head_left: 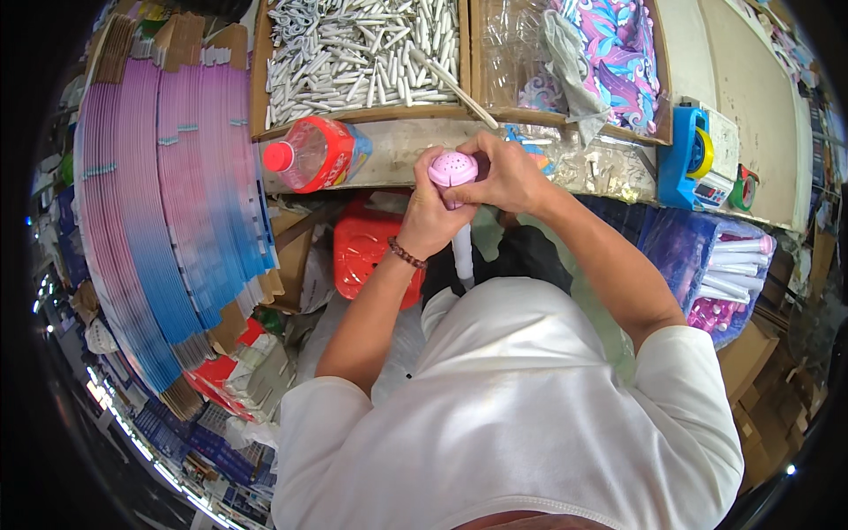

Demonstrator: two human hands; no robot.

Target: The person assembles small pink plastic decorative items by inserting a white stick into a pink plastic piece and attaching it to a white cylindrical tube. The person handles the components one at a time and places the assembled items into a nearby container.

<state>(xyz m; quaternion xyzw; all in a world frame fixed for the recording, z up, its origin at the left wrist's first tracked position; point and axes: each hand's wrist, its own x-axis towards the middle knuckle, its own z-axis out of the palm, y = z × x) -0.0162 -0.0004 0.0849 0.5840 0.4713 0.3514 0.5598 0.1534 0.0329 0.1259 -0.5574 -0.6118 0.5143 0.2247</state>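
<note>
Over the near edge of the workbench (389, 144) I hold a toy microphone with a pink, dotted dome head (454, 166) and a white handle (463, 252) that points down toward my lap. My left hand (427, 216) is wrapped round the head's left side, a beaded bracelet on its wrist. From the right, my right hand (511, 177) grips the same pink head, its thumb pressed across the front just under the dome. A seam or gap shows there, partly covered by the thumb. The palm sides of both hands are hidden.
Wooden trays behind hold white pointed pieces (380, 66) and pink-and-blue printed pieces (623, 62). A red-capped bottle (309, 155) lies left; a blue tape dispenser (685, 163) stands right. Stacked printed cardboard (168, 185), a red stool (362, 243) and a box of white-handled toys (733, 265) flank me.
</note>
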